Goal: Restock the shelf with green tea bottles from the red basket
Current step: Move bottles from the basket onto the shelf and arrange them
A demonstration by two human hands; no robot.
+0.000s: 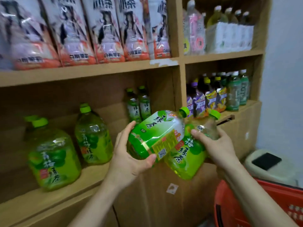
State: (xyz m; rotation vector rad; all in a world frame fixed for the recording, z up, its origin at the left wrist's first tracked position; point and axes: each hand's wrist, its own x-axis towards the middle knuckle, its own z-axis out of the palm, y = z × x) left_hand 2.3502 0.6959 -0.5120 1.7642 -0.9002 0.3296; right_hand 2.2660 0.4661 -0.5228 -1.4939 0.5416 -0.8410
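My left hand (131, 154) grips a large green tea bottle (157, 133) with a green-and-white label, tilted with its cap pointing up and right. My right hand (214, 145) holds a second, yellow-green tea bottle (186, 159) by its upper part; it leans the same way, just behind the first. Both bottles hang in front of the cardboard shelf (91, 176). On that shelf stand two big green tea bottles (54, 158) (93, 136) at the left and two slim ones (139, 104) at the back. The red basket (282, 203) is at the lower right.
The upper shelf holds several tall pink-and-orange drink packs (105, 30). The right compartments carry white multipacks (229, 36) and several purple and green small bottles (218, 95). A white bin with a black top (268, 163) sits behind the basket, beside a pale wall.
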